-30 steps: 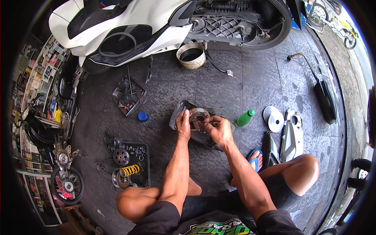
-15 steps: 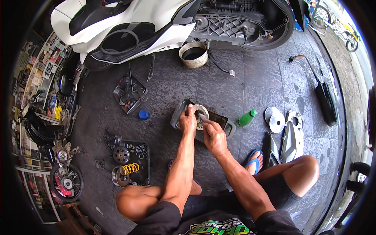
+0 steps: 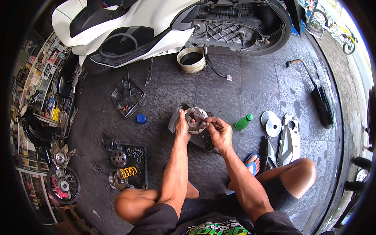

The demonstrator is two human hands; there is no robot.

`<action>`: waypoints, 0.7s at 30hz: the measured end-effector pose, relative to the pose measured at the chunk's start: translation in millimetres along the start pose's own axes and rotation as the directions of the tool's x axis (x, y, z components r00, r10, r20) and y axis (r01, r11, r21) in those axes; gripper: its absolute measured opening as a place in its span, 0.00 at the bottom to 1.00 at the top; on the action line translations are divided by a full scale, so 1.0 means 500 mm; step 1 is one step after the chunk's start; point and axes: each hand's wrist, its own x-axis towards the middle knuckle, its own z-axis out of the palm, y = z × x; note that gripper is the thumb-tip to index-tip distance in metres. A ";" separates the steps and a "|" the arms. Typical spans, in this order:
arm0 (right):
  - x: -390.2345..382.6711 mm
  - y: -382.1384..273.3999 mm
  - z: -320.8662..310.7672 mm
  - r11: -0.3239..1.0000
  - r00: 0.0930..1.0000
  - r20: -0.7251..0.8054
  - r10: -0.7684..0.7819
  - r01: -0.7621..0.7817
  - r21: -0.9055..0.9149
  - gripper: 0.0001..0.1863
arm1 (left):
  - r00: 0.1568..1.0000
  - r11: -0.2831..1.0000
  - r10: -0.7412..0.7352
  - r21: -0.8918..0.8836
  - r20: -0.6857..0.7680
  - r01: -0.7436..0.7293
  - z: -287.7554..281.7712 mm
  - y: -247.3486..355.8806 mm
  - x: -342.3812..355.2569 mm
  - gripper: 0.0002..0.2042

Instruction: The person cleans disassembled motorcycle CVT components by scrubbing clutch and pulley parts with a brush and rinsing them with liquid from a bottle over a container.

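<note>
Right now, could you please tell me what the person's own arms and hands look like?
Short, dark sleeves leave the forearms bare. The left hand and right hand are ungloved, and the wrists look unadorned. Any ring on the fingers would be too small to tell.

The left hand (image 3: 182,126) grips the left edge of a round metal ring-shaped part (image 3: 199,130), while the right hand (image 3: 220,134) pinches a small dark object (image 3: 202,119) at its opening, too small to identify. Below them on the tiled floor (image 3: 219,86) sits a dark grey basin (image 3: 203,144). A green bottle (image 3: 243,122) stands to the right, near two metal discs (image 3: 273,126) and a silver engine cover (image 3: 289,145). At left lie a blue cap-like container (image 3: 141,119) and a black tray (image 3: 141,172), with a yellow coil spring (image 3: 127,172) over its left part. A white scooter (image 3: 156,19) stands ahead, a stained bucket (image 3: 192,69) beside it; an exhaust muffler (image 3: 323,107) lies far right.
</note>
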 end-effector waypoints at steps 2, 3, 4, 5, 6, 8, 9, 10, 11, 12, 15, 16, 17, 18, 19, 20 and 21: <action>0.001 0.005 0.004 0.999 0.999 -0.048 0.010 -0.008 0.048 0.09 | 1.000 1.000 -0.022 -0.005 0.004 0.022 -0.014 -0.006 0.007 0.33; 0.003 -0.003 0.006 0.996 0.994 -0.102 0.031 -0.022 0.091 0.09 | 0.998 0.998 -0.058 -0.011 0.010 0.058 -0.008 -0.006 0.006 0.32; 0.000 -0.010 0.009 0.987 0.991 -0.111 0.068 -0.051 0.150 0.09 | 0.998 0.995 -0.068 -0.069 0.015 0.069 0.003 -0.006 -0.002 0.30; 0.002 -0.019 0.007 0.988 0.991 -0.114 0.066 -0.048 0.148 0.09 | 0.997 0.995 -0.068 -0.070 0.019 0.069 0.011 -0.014 0.001 0.30; 0.004 -0.032 0.007 0.989 0.987 -0.115 0.113 -0.101 0.108 0.09 | 0.997 0.990 -0.023 -0.138 0.075 0.033 0.016 -0.017 0.001 0.29; 0.014 -0.014 0.009 0.996 0.977 -0.194 0.086 -0.084 0.021 0.09 | 0.991 0.985 0.008 -0.170 0.135 0.015 0.014 -0.014 0.002 0.26; 0.011 -0.016 0.013 0.996 0.978 -0.189 0.084 -0.081 0.026 0.09 | 0.990 0.983 0.046 -0.185 0.135 -0.021 0.014 -0.013 -0.001 0.26; 0.008 -0.019 0.015 0.998 0.984 -0.166 0.059 -0.054 0.035 0.09 | 0.987 0.979 0.050 -0.203 0.152 -0.019 0.000 -0.018 0.004 0.25; 0.006 -0.022 0.020 0.999 0.989 -0.142 0.033 -0.026 0.046 0.08 | 0.984 0.975 0.055 -0.221 0.168 -0.017 -0.011 -0.015 0.006 0.25; 0.003 -0.042 0.014 0.993 0.990 -0.074 0.119 -0.117 0.030 0.09 | 0.984 0.975 0.049 -0.221 0.173 -0.010 -0.001 -0.012 0.000 0.25; 0.012 -0.039 -0.005 0.990 0.987 -0.130 0.099 -0.111 -0.087 0.07 | 0.980 0.966 -0.012 -0.251 0.197 0.062 0.039 0.002 -0.024 0.25; 0.017 -0.025 -0.002 0.989 0.984 -0.178 0.012 -0.038 -0.145 0.07 | 0.988 0.972 0.005 -0.232 0.152 0.031 0.033 0.004 -0.024 0.25; 0.022 -0.013 -0.003 0.989 0.985 -0.175 0.012 -0.037 -0.142 0.07 | 0.994 0.977 0.022 -0.212 0.109 0.001 0.028 0.005 -0.024 0.25; 0.029 -0.003 -0.005 0.997 0.977 -0.215 0.012 -0.028 -0.073 0.07 | 0.996 0.980 0.046 -0.194 0.077 -0.030 0.026 0.003 -0.021 0.23; 0.036 0.006 -0.009 1.000 0.967 -0.255 0.015 -0.017 -0.005 0.08 | 0.996 0.980 0.049 -0.194 0.074 -0.034 0.023 0.003 -0.018 0.23; 0.043 0.015 -0.018 0.997 0.966 -0.250 0.072 -0.067 0.026 0.08 | 0.995 0.977 0.081 -0.203 0.064 -0.067 0.020 0.001 -0.015 0.23; 0.049 0.016 -0.026 0.982 0.957 -0.257 0.136 -0.096 0.162 0.08 | 0.993 0.972 0.109 -0.213 0.054 -0.095 0.019 -0.001 -0.014 0.22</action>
